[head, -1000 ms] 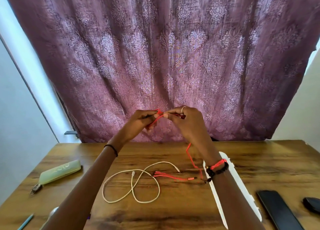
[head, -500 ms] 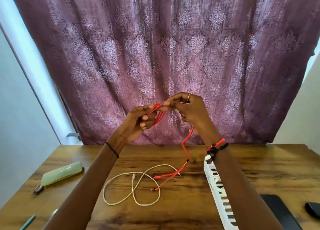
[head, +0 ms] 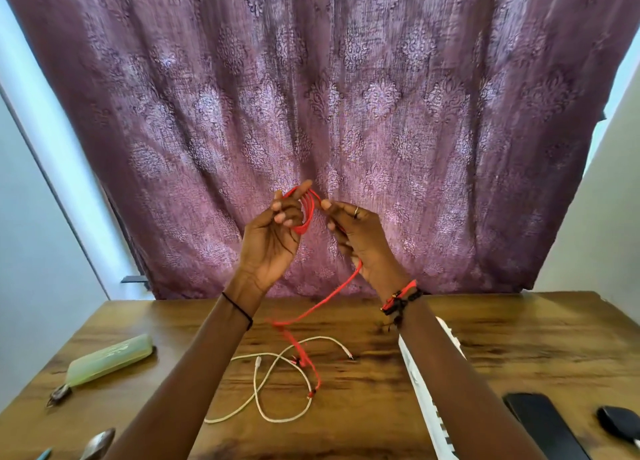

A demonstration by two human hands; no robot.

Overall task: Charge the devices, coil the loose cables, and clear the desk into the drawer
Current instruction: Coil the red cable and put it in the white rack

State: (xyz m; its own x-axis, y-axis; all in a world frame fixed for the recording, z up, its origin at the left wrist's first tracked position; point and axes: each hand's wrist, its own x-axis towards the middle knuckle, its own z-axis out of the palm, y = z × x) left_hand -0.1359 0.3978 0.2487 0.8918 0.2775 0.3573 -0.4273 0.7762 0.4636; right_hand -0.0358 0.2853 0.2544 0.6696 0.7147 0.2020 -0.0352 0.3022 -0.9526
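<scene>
Aloft, left hand (head: 272, 241) holds red cable (head: 309, 213) loops in curled fingers (head: 284, 216); right hand (head: 365, 243) pinches it.

Purple patterned curtain (head: 346, 96) (daylight glowing through) behind wooden desk (head: 519, 338); pale walls (head: 41, 234) either side.

Glossy wood-grain desk (head: 519, 338), matt cloth curtain (head: 346, 96), seemingly plastic case (head: 110, 359)

A brown wood-grain desk (head: 363, 435) fills the lower frame. At lower left lie a pale green case (head: 110, 359), a spoon (head: 98, 444) and a teal pen tip (head: 44, 454). At centre a white cable (head: 277, 383) lies in loose loops, with the blurred tail of a red cable (head: 303, 355) crossing it. To the right are a white power strip (head: 417, 387), a black phone (head: 543, 425) and, at the frame edge, a dark object (head: 620, 425).
</scene>
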